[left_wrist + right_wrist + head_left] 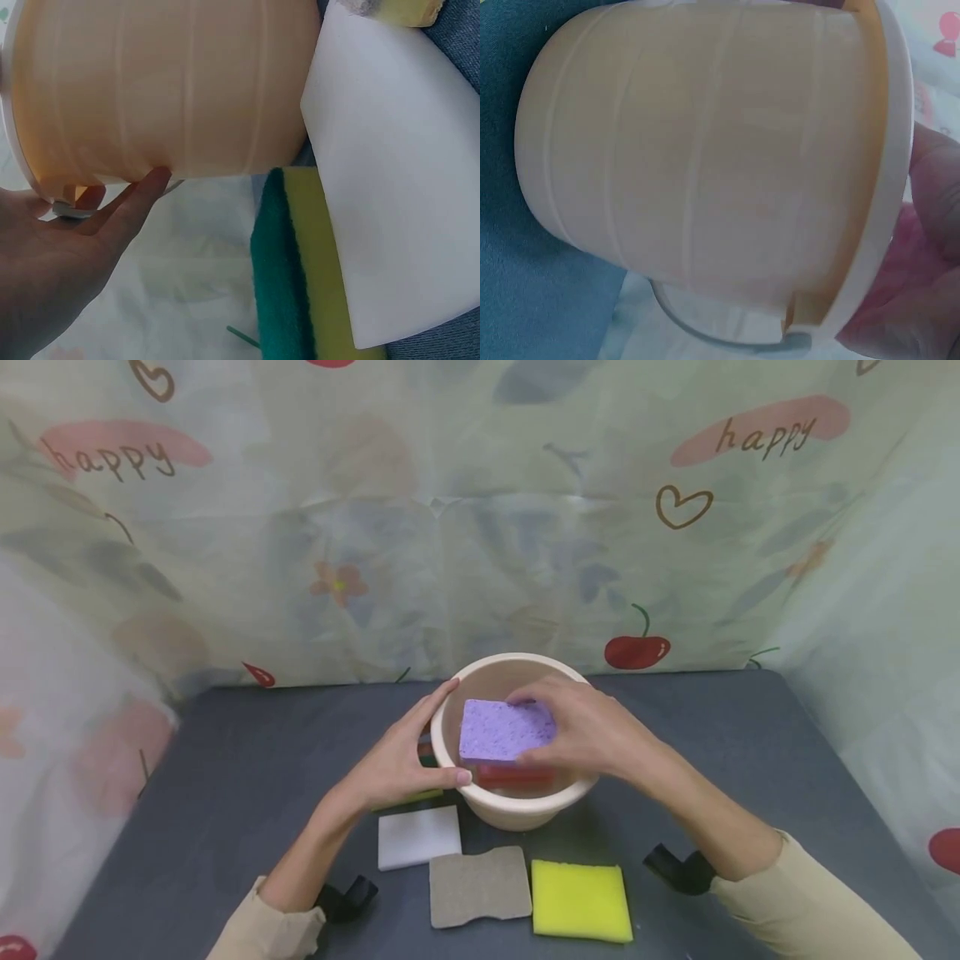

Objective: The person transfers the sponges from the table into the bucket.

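Observation:
A cream bucket [517, 814] stands upright at the middle of the dark table. My left hand [397, 762] holds its left rim, thumb over the edge; in the left wrist view its fingers [139, 206] touch the outer wall. Over the bucket's mouth, my right hand [596, 727] pinches a purple sponge [495, 731] between thumb and fingers. Below that sponge, a red block [517, 777] lies inside the bucket, partly hidden. The right wrist view shows the bucket's wall [682, 150] and handle [705, 334]; the sponge cannot be made out there.
A white sponge [420, 837], a grey pad with wavy edges [480, 887] and a yellow sponge [582, 900] lie in front of the bucket. A green-and-yellow scrub sponge [300, 262] is left of it, mostly behind my left hand. Patterned cloth [450, 527] hangs behind.

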`<state>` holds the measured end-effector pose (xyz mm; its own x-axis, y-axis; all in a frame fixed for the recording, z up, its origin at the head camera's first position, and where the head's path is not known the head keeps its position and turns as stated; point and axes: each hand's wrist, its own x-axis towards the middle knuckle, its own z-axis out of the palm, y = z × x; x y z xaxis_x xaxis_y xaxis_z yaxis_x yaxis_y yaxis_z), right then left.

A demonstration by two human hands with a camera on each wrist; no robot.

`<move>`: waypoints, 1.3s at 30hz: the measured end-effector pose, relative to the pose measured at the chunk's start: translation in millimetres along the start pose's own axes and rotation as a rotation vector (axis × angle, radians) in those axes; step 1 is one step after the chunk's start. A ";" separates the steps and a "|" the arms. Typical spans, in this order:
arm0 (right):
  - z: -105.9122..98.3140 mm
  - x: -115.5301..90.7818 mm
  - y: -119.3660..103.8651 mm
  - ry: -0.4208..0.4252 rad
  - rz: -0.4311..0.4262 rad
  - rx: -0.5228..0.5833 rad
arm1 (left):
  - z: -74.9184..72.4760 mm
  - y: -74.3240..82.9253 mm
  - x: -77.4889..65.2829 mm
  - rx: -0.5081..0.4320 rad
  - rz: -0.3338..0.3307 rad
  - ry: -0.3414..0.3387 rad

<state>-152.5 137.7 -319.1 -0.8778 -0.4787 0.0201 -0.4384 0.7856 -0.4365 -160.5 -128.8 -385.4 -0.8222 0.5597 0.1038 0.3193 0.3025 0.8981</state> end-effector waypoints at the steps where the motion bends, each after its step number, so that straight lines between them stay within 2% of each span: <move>1: 1.1 1.0 -0.4 -0.009 -0.002 0.003 | 0.1 -0.3 -0.2 -0.004 0.001 0.001; 16: 13.3 9.0 -0.5 -0.109 -0.068 -0.055 | 0.5 -1.2 1.4 0.001 0.010 0.000; 29: 15.2 15.0 -4.7 -0.275 -0.001 -0.072 | 1.0 0.6 -1.1 0.004 -0.001 0.010; 35: 12.8 16.8 -0.9 -0.283 0.008 0.009 | 2.1 0.3 -0.8 -0.002 -0.011 0.009; 39: 11.7 15.9 2.4 -0.258 -0.028 0.075 | 2.2 1.0 -0.2 -0.008 -0.011 0.007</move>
<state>-165.3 127.4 -330.4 -0.7831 -0.5912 -0.1930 -0.4376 0.7443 -0.5044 -158.9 -126.9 -385.5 -0.8291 0.5506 0.0967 0.3061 0.3025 0.9026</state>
